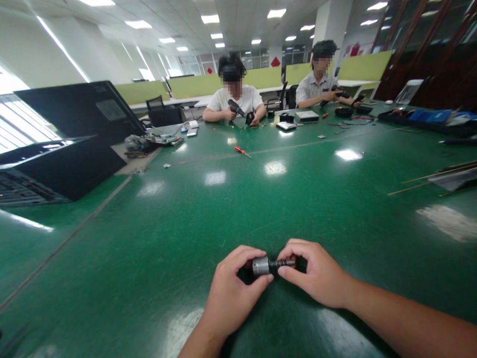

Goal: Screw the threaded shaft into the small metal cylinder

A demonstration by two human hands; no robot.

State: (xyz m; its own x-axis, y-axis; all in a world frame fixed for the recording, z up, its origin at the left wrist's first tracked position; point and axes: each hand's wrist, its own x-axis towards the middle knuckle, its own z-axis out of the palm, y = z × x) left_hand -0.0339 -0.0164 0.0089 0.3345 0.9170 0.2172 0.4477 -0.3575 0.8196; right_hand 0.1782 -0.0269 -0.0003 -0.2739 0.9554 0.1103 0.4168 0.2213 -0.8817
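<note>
Both my hands meet low over the green table (231, 199), near its front edge. My left hand (233, 291) is closed around a small grey metal cylinder (261, 266). From that cylinder a dark threaded shaft (282, 263) sticks out to the right. My right hand (313, 273) pinches the end of the shaft between thumb and fingers. The two parts are joined in one small piece held just above the table.
An open black case (70, 134) stands at the left. A red-handled screwdriver (242, 151) lies mid-table. Two people sit at the far side with tools and small parts (298, 119). Thin rods (428, 179) lie at the right, a blue-filled tray (428, 118) beyond.
</note>
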